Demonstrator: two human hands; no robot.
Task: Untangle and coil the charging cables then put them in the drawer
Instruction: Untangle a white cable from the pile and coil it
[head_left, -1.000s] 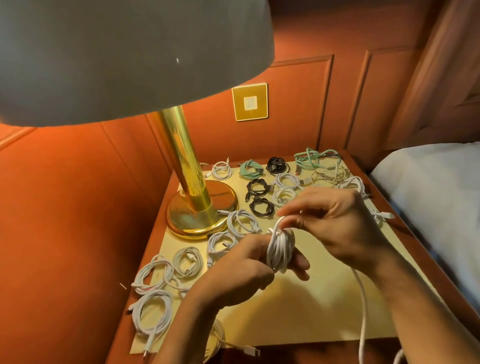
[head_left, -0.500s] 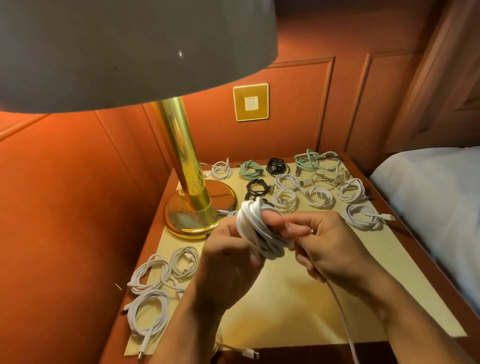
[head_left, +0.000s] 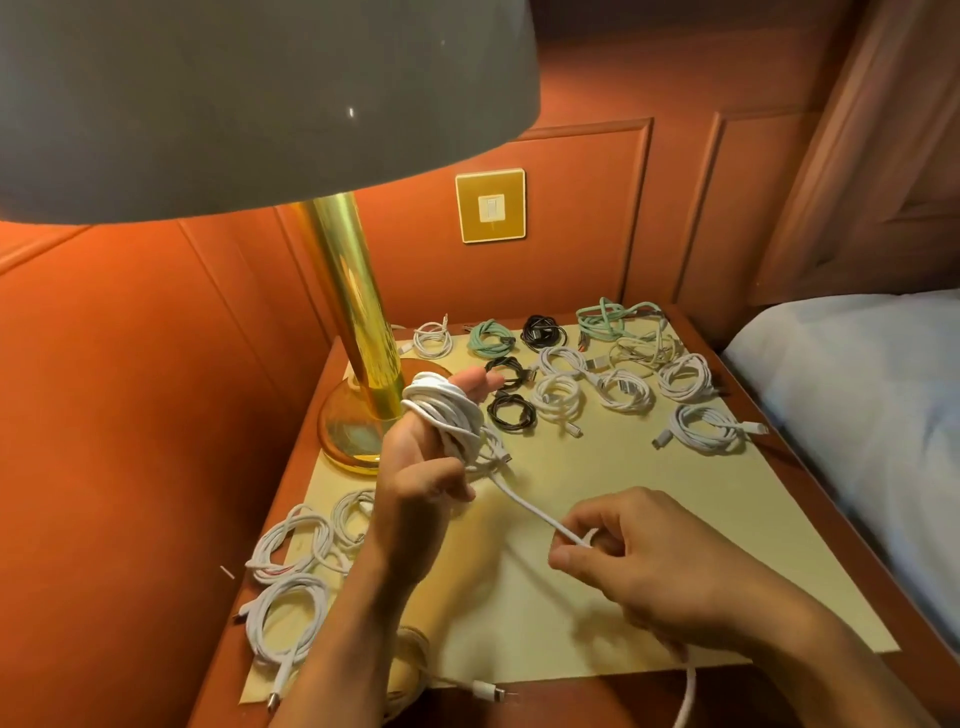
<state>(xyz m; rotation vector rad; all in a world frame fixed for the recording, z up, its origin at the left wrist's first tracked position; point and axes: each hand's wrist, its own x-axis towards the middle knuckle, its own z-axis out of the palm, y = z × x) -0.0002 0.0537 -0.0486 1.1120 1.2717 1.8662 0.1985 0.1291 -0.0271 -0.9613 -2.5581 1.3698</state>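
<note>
Our left hand (head_left: 415, 467) stands upright as a spool: its fingers (head_left: 475, 383) grasp the white cable (head_left: 441, 415), whose loops wrap round them so that every turn comes out the same size. From just below those fingers a free run of the cable slants down to our right hand (head_left: 654, 571), whose thumb and forefinger pinch it, giving the tension tidy turns need; the tail drops past the worktop (head_left: 649, 499) edge. Beyond the left fingers lie finished coils (head_left: 623, 387), parked clear of the winding. We judge several turns remain. No drawer is in view.
</note>
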